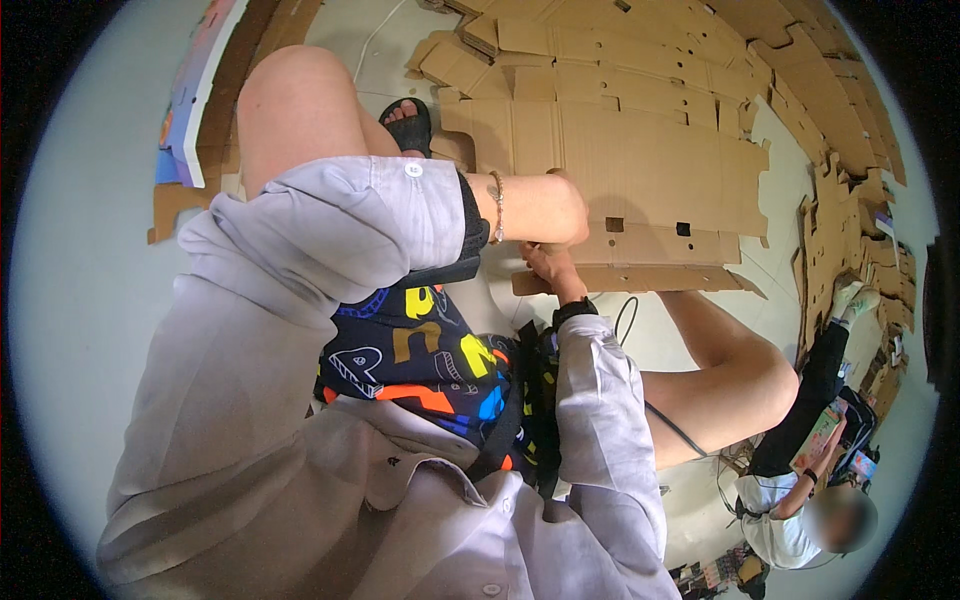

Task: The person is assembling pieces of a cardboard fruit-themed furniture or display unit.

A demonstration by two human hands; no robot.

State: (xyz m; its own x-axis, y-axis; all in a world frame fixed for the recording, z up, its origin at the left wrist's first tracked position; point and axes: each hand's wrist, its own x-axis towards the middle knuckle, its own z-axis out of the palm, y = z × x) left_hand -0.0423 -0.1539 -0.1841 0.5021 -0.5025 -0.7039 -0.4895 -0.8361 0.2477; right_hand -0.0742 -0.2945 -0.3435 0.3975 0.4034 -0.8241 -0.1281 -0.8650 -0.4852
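Observation:
A large flat brown cardboard sheet [660,190] with punched slots and holes lies in front of me, its near strip [650,279] folded up along a crease. My left hand [562,212], with a beaded bracelet at the wrist, is curled over the left part of that near edge. Most of its fingertips are hidden from view. Right beside it, nearer my body, my right hand [555,268] has its fingers closed at the left end of the folded strip. The two hands almost touch.
More flattened cardboard [620,45] is stacked beyond the sheet and along the right side. At far left stands a coloured printed panel [200,95]. My bare knees flank the work. A co-worker in a white shirt [770,525] sits at lower right, holding a colourful box [818,437].

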